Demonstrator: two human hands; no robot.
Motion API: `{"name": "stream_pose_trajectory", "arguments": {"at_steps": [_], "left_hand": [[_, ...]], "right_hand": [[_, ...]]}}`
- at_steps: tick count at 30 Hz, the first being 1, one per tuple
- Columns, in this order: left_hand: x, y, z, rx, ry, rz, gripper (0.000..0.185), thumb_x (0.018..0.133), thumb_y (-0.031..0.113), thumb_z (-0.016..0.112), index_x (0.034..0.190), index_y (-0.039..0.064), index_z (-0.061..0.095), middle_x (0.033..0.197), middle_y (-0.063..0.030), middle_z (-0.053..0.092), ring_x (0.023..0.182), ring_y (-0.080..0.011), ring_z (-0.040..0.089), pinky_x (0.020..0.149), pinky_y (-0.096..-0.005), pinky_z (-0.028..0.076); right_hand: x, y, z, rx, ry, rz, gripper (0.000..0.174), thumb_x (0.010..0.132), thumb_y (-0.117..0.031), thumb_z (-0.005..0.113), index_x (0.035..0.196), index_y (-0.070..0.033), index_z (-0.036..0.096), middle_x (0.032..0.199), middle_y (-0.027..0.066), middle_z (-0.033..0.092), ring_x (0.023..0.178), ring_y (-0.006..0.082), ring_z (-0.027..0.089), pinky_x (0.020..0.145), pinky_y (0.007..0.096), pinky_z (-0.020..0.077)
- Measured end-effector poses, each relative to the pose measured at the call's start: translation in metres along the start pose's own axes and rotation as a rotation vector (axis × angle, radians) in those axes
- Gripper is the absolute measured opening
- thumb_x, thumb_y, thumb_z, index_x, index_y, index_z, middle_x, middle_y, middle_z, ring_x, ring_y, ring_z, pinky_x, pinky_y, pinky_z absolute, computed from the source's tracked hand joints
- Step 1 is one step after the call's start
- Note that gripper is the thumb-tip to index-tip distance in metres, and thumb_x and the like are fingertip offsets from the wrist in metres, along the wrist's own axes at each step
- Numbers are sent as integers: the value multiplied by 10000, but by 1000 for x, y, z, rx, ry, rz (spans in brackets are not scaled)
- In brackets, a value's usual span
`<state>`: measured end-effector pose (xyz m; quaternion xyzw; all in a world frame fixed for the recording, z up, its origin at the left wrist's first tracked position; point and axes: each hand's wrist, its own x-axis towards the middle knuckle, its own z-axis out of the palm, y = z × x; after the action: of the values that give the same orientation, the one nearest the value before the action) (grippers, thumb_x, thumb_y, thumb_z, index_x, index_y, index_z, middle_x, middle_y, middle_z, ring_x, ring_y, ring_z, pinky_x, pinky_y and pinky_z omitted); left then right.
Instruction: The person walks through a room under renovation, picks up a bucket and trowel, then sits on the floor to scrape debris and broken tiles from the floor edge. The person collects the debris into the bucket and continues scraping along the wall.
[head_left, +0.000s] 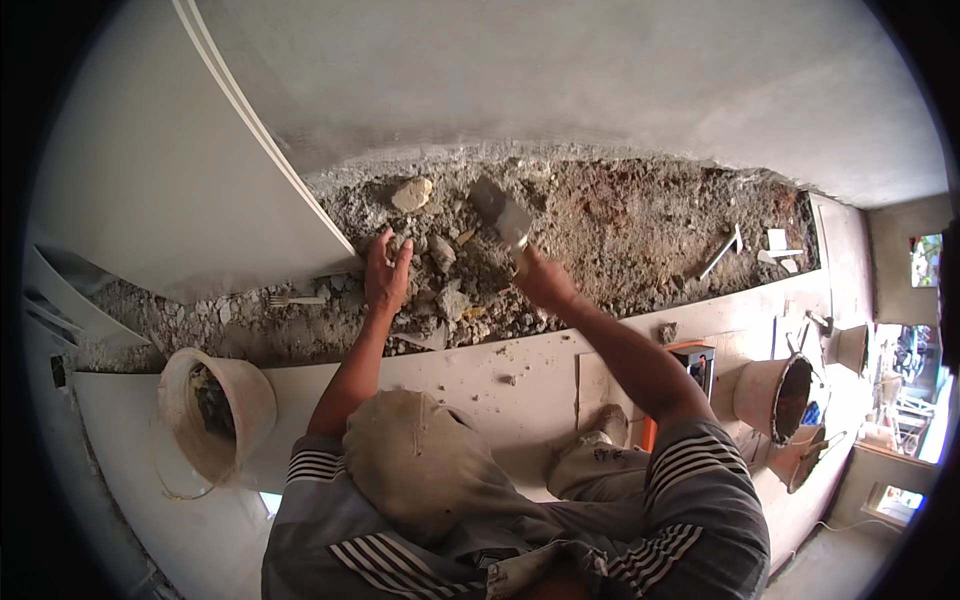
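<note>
My right hand (547, 285) grips the handle of a flat-bladed masonry trowel (502, 211), its blade over the rubble strip along the wall. To the left, my left hand (386, 279) rests on or just over loose rubble, fingers apart, holding nothing that I can see. Lumps of broken mortar (451, 302) and soil lie between the two hands. Beyond my left fingertips sits a larger pale stone (412, 194). The bared ground (622, 225) stretches to the right of the trowel, rough and brown.
At left stands a bucket (247, 397) with dark rubble inside; a small fork-like tool (298, 300) lies nearby. A large pale panel (187, 165) rises at upper left. A hammer (720, 253) lies at right. More buckets (757, 394) stand on the tiled floor (517, 405).
</note>
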<state>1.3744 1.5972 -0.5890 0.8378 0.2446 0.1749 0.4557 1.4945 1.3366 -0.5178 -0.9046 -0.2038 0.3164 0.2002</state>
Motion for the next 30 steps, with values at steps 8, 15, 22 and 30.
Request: {"name": "stream_pose_trajectory", "arguments": {"at_steps": [8, 15, 22, 30], "left_hand": [[-1, 2, -14, -122, -8, -26, 598, 946, 474, 581, 1285, -16, 537, 1267, -217, 552, 1189, -366, 533, 997, -447, 429], [38, -2, 6, 229, 51, 178, 785, 901, 528, 612, 1431, -6, 389, 1520, -276, 281, 1401, -425, 301, 1127, -524, 300], [84, 7, 38, 416, -38, 290, 722, 816, 386, 758, 1365, 30, 455, 1278, -207, 487, 1219, -377, 458, 1043, -493, 390], [49, 18, 9, 185, -247, 369, 445, 807, 208, 724, 1205, 57, 596, 1168, -158, 573, 1067, -335, 580, 893, -421, 495]], "right_hand": [[-10, 9, -28, -387, -188, -214, 390, 934, -153, 444, 1318, -92, 415, 842, 145, 640, 580, 167, 594, 400, 302, 459], [24, 31, 2, -142, -84, -5, 518, 905, -183, 506, 1388, -108, 332, 873, 195, 652, 598, 270, 649, 495, 339, 576], [-30, 34, 21, 123, -226, -16, 496, 893, -180, 509, 1350, -86, 342, 954, 258, 618, 642, 339, 677, 519, 417, 588], [-1, 30, -29, -111, -84, 16, 412, 893, -172, 552, 1272, -76, 420, 1031, 208, 569, 727, 257, 641, 597, 344, 582]]}}
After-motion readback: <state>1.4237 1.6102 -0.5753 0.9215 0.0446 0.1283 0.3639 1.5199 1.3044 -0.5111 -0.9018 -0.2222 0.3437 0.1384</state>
